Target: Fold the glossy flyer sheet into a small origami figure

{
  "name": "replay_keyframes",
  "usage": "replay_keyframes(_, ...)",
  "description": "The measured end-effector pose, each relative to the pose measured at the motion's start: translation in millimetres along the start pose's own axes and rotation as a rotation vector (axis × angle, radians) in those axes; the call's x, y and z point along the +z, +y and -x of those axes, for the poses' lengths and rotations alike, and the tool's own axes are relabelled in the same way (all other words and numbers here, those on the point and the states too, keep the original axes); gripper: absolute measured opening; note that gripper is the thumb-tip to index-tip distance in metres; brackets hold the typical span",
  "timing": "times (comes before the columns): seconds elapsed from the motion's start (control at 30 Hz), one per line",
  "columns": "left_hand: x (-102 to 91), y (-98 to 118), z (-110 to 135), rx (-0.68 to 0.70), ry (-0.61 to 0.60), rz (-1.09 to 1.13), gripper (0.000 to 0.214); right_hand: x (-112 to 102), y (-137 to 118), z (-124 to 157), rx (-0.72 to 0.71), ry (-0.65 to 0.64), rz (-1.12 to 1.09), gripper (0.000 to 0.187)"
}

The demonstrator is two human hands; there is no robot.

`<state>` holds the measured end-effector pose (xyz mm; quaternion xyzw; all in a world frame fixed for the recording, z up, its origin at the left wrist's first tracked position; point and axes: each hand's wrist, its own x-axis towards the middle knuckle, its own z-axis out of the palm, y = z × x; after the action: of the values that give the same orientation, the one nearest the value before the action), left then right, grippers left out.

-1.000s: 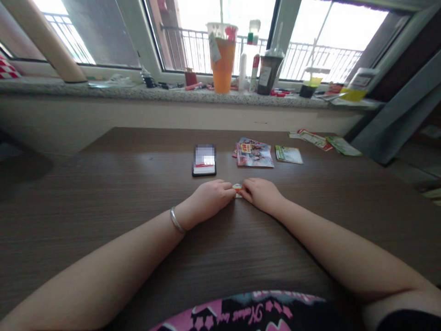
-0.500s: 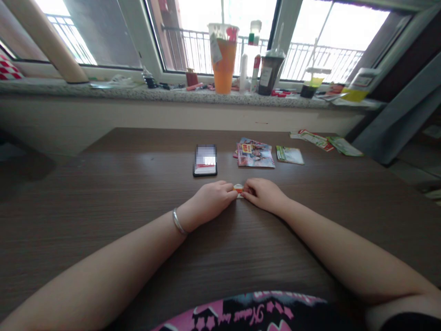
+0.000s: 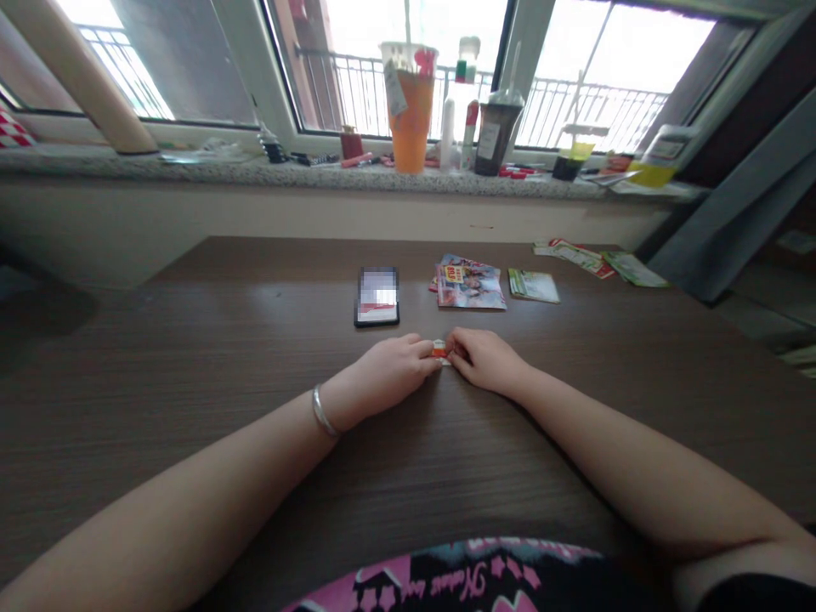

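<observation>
A small orange and white paper piece [image 3: 439, 348] lies between my two hands on the brown table [image 3: 306, 476]. My left hand [image 3: 396, 367], with a silver bangle at its wrist, is closed on the left side of this piece. From the right, my right hand [image 3: 485, 359] pinches the piece's other edge with thumb and fingers. The fingers cover most of it, so its full shape is hidden. Beyond my left hand lies a phone [image 3: 376, 297] with a blurred screen. Glossy picture booklets [image 3: 472, 285] lie overlapped beyond my right hand.
A green and white packet [image 3: 534, 286] is right of the booklets, with more flat packets [image 3: 580, 257] farther back. On the granite windowsill [image 3: 242, 172] stand a tall cup of orange drink [image 3: 411, 119], a dark drink cup [image 3: 495, 136] and several bottles and small items.
My fingers have shifted slightly around the paper piece, and a little less of its white top shows. The whole view has moved a bit; other things lie as before.
</observation>
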<state>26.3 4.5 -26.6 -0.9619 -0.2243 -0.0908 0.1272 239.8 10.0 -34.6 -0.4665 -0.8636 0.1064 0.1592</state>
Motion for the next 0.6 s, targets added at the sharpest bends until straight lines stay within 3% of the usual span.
replay_keyframes(0.2,-4.8,0.8,0.8,-0.033,-0.03,0.039,0.024,-0.7,5.1,0.7,-0.101,0.024,-0.016,0.01)
replay_keyframes(0.6,-11.0,-2.4,2.1,-0.036,-0.156,0.044,0.015,-0.5,9.6,2.7,-0.14,-0.009,-0.007,0.017)
